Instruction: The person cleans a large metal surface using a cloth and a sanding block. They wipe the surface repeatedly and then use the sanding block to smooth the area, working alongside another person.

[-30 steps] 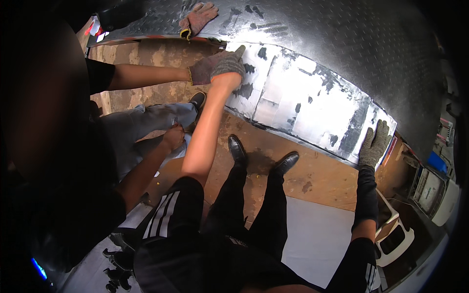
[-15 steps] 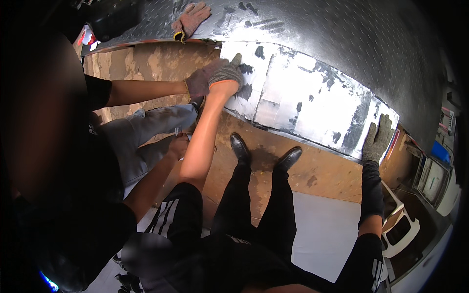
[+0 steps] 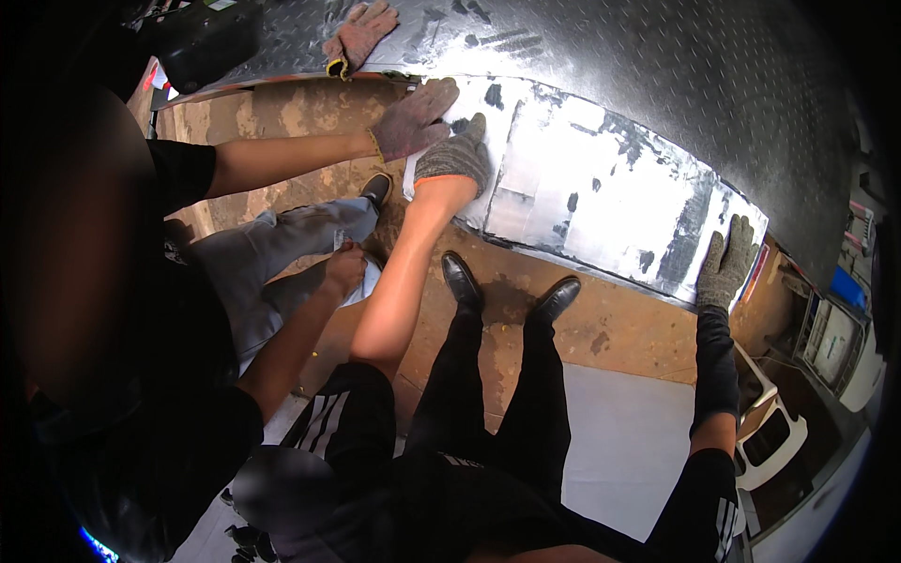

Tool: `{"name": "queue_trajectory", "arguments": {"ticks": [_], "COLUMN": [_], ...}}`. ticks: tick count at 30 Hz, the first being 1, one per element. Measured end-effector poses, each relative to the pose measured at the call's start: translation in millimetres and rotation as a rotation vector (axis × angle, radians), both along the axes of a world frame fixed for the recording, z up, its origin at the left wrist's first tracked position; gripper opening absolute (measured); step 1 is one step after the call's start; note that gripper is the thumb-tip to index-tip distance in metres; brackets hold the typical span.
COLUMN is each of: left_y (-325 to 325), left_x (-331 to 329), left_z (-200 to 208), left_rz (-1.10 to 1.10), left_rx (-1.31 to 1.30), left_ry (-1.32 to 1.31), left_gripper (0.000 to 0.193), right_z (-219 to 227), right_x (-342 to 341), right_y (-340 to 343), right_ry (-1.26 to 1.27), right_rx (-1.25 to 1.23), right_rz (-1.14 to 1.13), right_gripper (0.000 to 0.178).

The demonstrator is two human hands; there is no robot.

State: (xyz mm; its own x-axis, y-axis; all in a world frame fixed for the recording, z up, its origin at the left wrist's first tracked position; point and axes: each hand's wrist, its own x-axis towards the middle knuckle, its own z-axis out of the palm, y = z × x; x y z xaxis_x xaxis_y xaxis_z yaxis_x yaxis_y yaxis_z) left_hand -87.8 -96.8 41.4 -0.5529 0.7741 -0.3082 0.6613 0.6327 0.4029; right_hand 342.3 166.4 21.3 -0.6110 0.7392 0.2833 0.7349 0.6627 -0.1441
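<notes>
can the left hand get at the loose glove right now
Probably not straight: the co-worker's hand lies between the left hand and the loose glove, though going around it looks possible.

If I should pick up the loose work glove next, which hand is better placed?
Probably your left hand: it is near the left end of the white panel, closer to the loose work glove; your right hand lies at the right end. A co-worker's gloved hand is partly between, though.

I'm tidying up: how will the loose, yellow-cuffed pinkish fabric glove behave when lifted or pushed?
The loose pinkish fabric glove likely flops, being empty cloth; it looks thin, so probably light; lying flattish, it probably won't roll.
</notes>
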Motion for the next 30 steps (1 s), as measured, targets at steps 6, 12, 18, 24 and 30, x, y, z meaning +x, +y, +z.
{"name": "queue_trajectory", "arguments": {"ticks": [6,12,18,24,30], "left_y": [18.6,105.5,114.1,117.5,106.4], "left_x": [43.7,111.3,127.7,126.3,114.7], "left_z": [23.2,-12.4,-24.5,0.0,-10.7], "left_rz": [0.003,-0.089,-0.077,-0.210,-0.216], "left_rx": [0.323,0.215,0.074,-0.115,0.032], "left_ry": [-0.187,0.333,0.439,0.644,0.613], "left_gripper": [0.054,0.072,0.075,0.076,0.076], "right_z": [1.9,1.8,-14.4,8.2,22.3], "right_x": [-4.4,6.9,-5.4,-85.8,-38.6], "right_y": [-3.5,0.0,-15.3,-129.4,13.0], "right_ry": [0.014,0.057,-0.068,0.069,-0.312], "right_rx": [-0.014,0.019,0.091,-0.263,0.016], "right_rz": [-0.002,-0.020,-0.220,0.180,0.034], "right_gripper": [0.051,0.051,0.067,0.066,0.049]}}
